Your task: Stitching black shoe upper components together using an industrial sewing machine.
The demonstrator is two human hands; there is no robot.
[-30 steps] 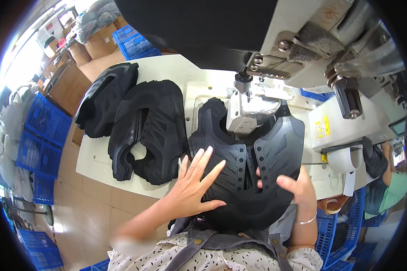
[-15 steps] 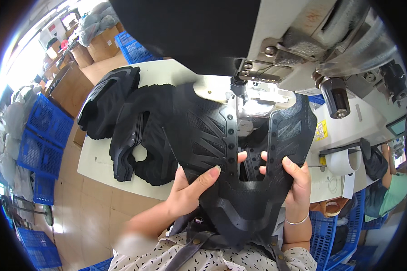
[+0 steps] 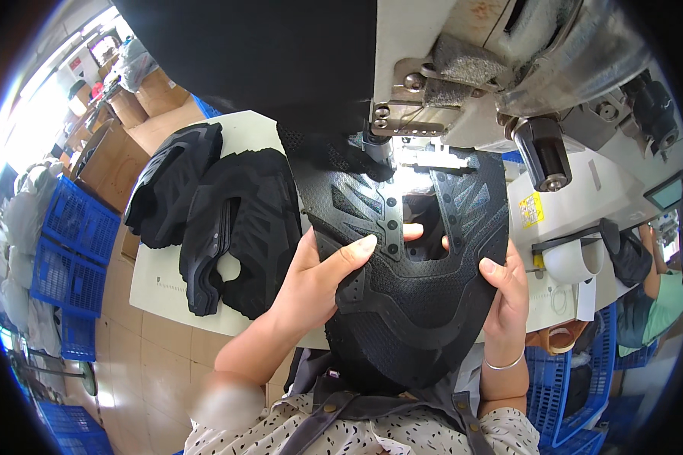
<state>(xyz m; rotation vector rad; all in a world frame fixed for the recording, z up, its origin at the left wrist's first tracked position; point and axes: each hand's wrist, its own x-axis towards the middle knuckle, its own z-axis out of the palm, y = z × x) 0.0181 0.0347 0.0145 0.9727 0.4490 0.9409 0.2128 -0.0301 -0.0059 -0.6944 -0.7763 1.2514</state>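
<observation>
Between my two hands is a black shoe upper (image 3: 425, 303), toe end toward me and its eyelet sides reaching forward beneath the sewing machine head (image 3: 410, 114). My left hand (image 3: 319, 269) grips its left side, thumb on top near the eyelets, a fingertip showing through the opening. On the right edge, my right hand (image 3: 505, 292) pinches the upper with the thumb on top and fingers underneath. The far end lies close to the bright needle area, partly hidden by the machine. A stack of black shoe uppers (image 3: 262, 220) rests to the left, beside another black stack (image 3: 174, 182).
The pale machine table (image 3: 159, 288) spreads beneath the stacks. Blue crates (image 3: 72, 243) stand at the far left, and a blue basket (image 3: 542, 394) at the lower right. A white rounded part (image 3: 573, 262) sits on the right. Another person's green clothing (image 3: 664, 311) shows at the right edge.
The shoe upper has moved forward under the machine head and lies flatter, its toe more in view. Both hands still hold its sides. The view has shifted slightly.
</observation>
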